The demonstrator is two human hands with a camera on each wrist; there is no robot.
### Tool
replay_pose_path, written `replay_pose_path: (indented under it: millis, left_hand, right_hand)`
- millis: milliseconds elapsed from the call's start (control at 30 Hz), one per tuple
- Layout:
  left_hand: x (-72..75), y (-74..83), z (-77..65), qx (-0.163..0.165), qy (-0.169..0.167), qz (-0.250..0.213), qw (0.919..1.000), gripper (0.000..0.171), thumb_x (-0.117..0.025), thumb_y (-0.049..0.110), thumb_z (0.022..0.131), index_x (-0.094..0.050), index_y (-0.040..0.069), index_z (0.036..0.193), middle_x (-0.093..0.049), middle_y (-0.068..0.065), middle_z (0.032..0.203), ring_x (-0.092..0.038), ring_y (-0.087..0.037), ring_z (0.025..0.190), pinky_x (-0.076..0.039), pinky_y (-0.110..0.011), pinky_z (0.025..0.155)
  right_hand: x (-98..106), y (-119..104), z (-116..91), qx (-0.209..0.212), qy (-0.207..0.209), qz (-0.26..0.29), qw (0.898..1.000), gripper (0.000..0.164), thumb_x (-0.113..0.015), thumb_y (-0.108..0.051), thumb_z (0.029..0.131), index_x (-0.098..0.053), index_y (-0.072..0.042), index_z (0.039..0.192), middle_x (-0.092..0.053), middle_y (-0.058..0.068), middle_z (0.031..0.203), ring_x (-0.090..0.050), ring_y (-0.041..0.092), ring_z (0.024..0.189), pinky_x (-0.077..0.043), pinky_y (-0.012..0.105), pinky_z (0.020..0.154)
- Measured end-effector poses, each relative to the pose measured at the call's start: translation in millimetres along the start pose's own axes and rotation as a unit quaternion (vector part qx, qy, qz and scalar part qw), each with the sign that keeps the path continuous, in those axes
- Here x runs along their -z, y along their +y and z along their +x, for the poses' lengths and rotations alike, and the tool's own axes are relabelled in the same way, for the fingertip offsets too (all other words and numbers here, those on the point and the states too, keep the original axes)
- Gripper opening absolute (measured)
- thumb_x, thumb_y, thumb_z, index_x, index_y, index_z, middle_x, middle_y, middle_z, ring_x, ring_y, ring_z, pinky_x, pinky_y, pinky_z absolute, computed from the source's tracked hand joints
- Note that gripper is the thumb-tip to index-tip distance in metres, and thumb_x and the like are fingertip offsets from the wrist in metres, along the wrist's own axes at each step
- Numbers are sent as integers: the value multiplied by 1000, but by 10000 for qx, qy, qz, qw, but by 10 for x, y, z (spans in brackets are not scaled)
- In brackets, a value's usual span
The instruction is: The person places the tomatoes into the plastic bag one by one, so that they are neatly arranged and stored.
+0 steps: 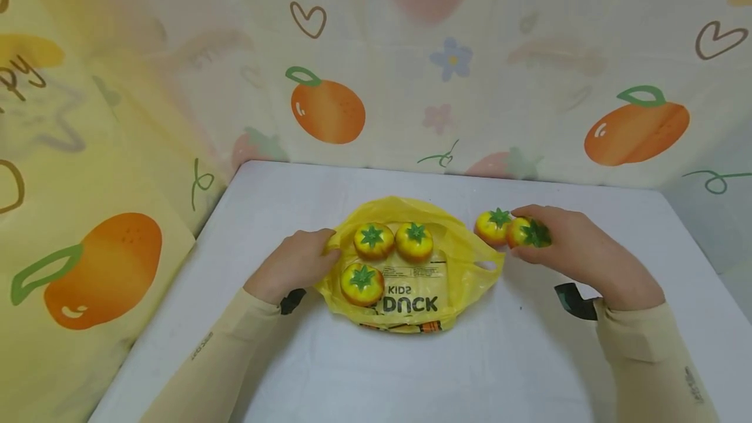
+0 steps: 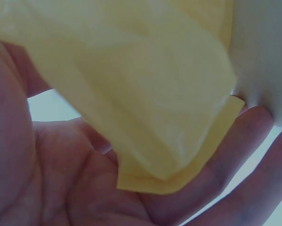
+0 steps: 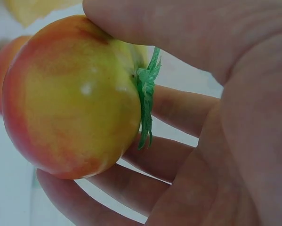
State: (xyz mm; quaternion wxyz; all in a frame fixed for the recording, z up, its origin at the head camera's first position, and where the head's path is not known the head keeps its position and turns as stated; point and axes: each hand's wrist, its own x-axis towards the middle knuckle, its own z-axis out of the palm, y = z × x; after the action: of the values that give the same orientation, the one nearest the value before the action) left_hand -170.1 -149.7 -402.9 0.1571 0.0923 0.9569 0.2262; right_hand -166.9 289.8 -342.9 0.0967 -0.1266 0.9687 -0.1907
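Observation:
A yellow plastic bag lies spread in the middle of the table, its opening wide. My left hand pinches the bag's left edge; in the left wrist view the yellow film hangs across the palm. Inside the bag sit a tomato at the back left, another tomato beside it and a third tomato at the front left. Right of the bag, my right hand grips a yellow-red tomato with a green leafy top between thumb and fingers. One more tomato stands just left of it.
The white table carries all of this. A cloth backdrop printed with oranges rises behind the table's far edge and along the left side. Dark straps show at both wrists.

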Motion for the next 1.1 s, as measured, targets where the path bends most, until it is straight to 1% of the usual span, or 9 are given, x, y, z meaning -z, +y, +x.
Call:
replay_pose_path:
  millis: [100, 233, 400, 567, 767, 1000, 1100]
  left_hand:
    - [3, -2, 2, 3, -16, 0, 10000, 41, -53, 31, 108, -62, 8, 141, -65, -5, 86, -60, -19, 67, -50, -32, 64]
    - [11, -3, -2, -22, -19, 13, 10000, 38, -54, 30, 108, -63, 8, 138, -63, -5, 85, -59, -20, 68, -49, -32, 65]
    - [18, 10, -15, -3, -30, 21, 10000, 36, -54, 29, 109, -64, 8, 136, -63, -6, 84, -59, -20, 69, -49, -33, 66]
    - [3, 7, -13, 31, -42, -10, 10000, 36, -54, 29, 109, -63, 8, 136, -64, -6, 86, -59, -21, 68, -49, -32, 65]
    - [2, 15, -24, 54, -39, -47, 10000, 36, -55, 29, 109, -63, 8, 136, -64, -6, 86, -60, -21, 68, -49, -32, 65]
    - [8, 26, -22, 46, -34, 17, 10000, 39, -54, 29, 109, -63, 7, 139, -63, -6, 86, -59, -21, 69, -49, -32, 66]
    - [10, 26, -25, 53, -32, 46, 10000, 39, -54, 29, 109, -63, 7, 139, -63, -6, 86, -59, -21, 70, -49, -32, 66]
  right_hand:
    - [38, -126, 17, 102, 64, -18, 9999, 66, -82, -45, 95, -61, -15, 150, -69, 12, 137, -61, 32, 117, -54, 55, 99]
    - [60, -321, 50, 253, 74, -55, 9996, 65, -82, -41, 95, -61, -16, 150, -69, 9, 139, -61, 31, 120, -54, 57, 103]
    - [33, -553, 126, 548, 10, -24, 9985, 63, -82, -36, 95, -61, -14, 150, -67, 11, 142, -61, 31, 123, -54, 58, 106]
    - [-49, -757, 184, 743, -86, 65, 9972, 63, -82, -33, 95, -60, -14, 151, -66, 11, 146, -62, 31, 125, -53, 58, 110]
    - [-183, -960, 259, 926, -220, 172, 9953, 64, -82, -31, 95, -60, -13, 152, -64, 11, 150, -60, 34, 137, -47, 60, 117]
    - [-345, -1114, 341, 1095, -353, 145, 9932, 66, -84, -34, 95, -59, -14, 153, -64, 10, 151, -58, 35, 141, -44, 60, 120]
    - [-409, -1160, 359, 1088, -459, 192, 9928, 67, -84, -34, 95, -58, -15, 154, -64, 8, 152, -58, 35, 143, -43, 60, 121]
